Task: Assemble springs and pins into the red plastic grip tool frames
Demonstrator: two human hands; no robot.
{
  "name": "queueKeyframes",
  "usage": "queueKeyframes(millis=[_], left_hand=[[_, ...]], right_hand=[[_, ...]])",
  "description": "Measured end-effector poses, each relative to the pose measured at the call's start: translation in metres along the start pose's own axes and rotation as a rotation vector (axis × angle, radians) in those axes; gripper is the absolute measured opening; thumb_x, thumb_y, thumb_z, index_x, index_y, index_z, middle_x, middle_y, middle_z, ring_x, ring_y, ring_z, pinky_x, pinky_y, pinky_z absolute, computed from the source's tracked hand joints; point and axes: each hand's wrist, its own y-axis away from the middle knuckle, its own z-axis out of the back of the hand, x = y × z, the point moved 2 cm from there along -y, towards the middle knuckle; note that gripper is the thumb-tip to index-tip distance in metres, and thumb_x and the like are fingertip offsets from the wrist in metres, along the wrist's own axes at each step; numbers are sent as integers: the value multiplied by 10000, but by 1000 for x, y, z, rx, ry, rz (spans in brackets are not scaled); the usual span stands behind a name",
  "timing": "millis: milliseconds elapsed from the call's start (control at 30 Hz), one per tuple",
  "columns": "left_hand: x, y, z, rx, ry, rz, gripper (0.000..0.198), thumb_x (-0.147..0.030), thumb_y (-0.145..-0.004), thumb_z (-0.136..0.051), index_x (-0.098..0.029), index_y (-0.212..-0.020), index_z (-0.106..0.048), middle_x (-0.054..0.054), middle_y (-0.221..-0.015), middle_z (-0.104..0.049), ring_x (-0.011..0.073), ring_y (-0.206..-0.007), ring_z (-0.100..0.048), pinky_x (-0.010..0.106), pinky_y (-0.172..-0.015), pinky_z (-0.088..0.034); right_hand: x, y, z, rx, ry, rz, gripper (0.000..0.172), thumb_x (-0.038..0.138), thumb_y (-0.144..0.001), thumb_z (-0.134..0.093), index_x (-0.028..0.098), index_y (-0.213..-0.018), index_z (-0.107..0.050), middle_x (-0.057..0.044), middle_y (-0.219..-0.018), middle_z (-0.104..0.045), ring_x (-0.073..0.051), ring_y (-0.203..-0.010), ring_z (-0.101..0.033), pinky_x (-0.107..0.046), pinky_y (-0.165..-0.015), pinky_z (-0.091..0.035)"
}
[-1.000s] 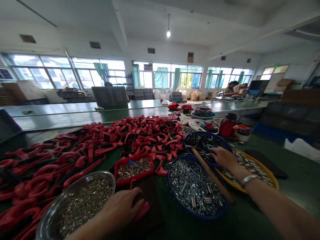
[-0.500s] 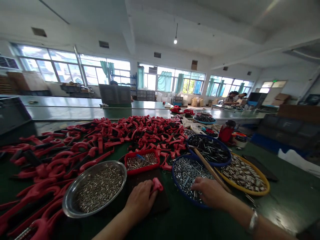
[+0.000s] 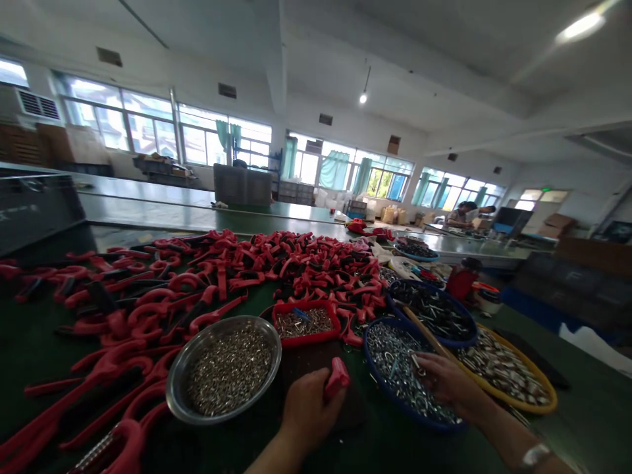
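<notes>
My left hand [image 3: 311,403] is closed around a red plastic piece [image 3: 338,376], whose end sticks up past the thumb. Below it lies a dark flat pad [image 3: 356,409] on the green table. My right hand [image 3: 451,385] is over the blue basket [image 3: 371,368] of small silvery metal parts [image 3: 395,349]. Its fingertips pinch a small shiny metal piece [image 3: 417,362], too small to name exactly. Left of my left hand stands a round steel bowl [image 3: 174,394] full of small metal pins. Just beyond the pad is a red tray [image 3: 307,341] with similar pins and something blue.
A large heap of red and black plastic clamp parts [image 3: 227,263] covers the table's left and middle. A wooden stick [image 3: 429,332] leans across the baskets. A second blue basket [image 3: 457,343] holds dark parts; a yellow basket [image 3: 550,405] holds metal pieces. People [image 3: 467,214] sit far back.
My right hand has lifted from among the metal parts, and a small shiny piece now shows at its fingertips. My left hand still grips the red piece. The view has shifted left.
</notes>
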Motion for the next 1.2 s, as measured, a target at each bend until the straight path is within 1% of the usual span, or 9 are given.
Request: queueKeyframes(millis=[167,267,367,533,633,767,933,1100,1200], left_hand=[[-9,4,5,40,23,-7,301,-444,-842,-338,-236,-824,-554,35,-839,-629,169,-775,-583,260,-660,-385],[-30,-11,-1,105,-27,-84,278,-433,-825,-373,-244,-822,-577,15,-827,-635,171,-748,-589,262,-626,-388],[-59,-49,-18,104,-109,-149,229,-386,-808,-413,-242,-811,-592,12,-843,-645,177,-777,-597,256,-615,-396],[-110,-123,-53,135,-223,-180,210,-372,-793,-490,-228,-869,-622,60,-955,-630,223,-914,-581,286,-710,-432],[-128,-144,-69,214,-327,-221,218,-348,-832,-497,-194,-950,-597,65,-1022,-595,203,-932,-563,342,-779,-448],[-136,-147,-76,305,-424,-258,248,-326,-861,-483,-170,-1044,-544,65,-1083,-554,178,-936,-547,390,-811,-456],[-141,-143,-84,353,-415,-237,265,-308,-853,-500,-150,-1063,-535,70,-1094,-548,196,-958,-542,415,-821,-452],[-142,-151,-94,327,-202,-146,257,-306,-852,-501,-156,-1058,-538,69,-1107,-542,196,-972,-535,421,-835,-441],[-132,-153,-88,279,57,-71,185,-280,-803,-565,-148,-931,-586,70,-1038,-581,209,-984,-530,396,-844,-419]], right_hand=[[-18,29,-11,11,-699,-185,218,374,-744,-562,202,-876,-548,15,-670,-532,-65,-513,-453,-122,-334,-217],[-22,34,-13,48,-846,-271,224,348,-722,-621,205,-877,-545,38,-601,-512,-38,-439,-387,-101,-317,-173],[-24,32,-14,10,-832,-273,308,376,-678,-676,212,-896,-533,49,-570,-520,-25,-409,-364,-91,-322,-147],[-34,25,-9,-74,-922,-186,379,468,-623,-700,193,-830,-542,80,-489,-464,-11,-365,-308,-96,-324,-119],[-41,24,-4,-36,-1023,-202,338,434,-661,-684,189,-858,-561,57,-537,-504,-27,-407,-376,-103,-333,-160],[-47,22,-1,23,-1116,-195,264,298,-707,-666,194,-936,-584,11,-658,-576,-50,-488,-458,-115,-355,-226],[-49,22,0,39,-1148,-199,223,282,-708,-668,214,-914,-618,-1,-694,-598,-65,-517,-483,-136,-362,-273],[-51,27,1,-1,-1148,-175,249,299,-698,-684,220,-924,-617,6,-673,-594,-56,-503,-467,-135,-379,-280],[-54,31,1,-63,-1120,-194,347,336,-667,-709,216,-970,-589,0,-696,-607,-63,-528,-485,-140,-410,-312]])
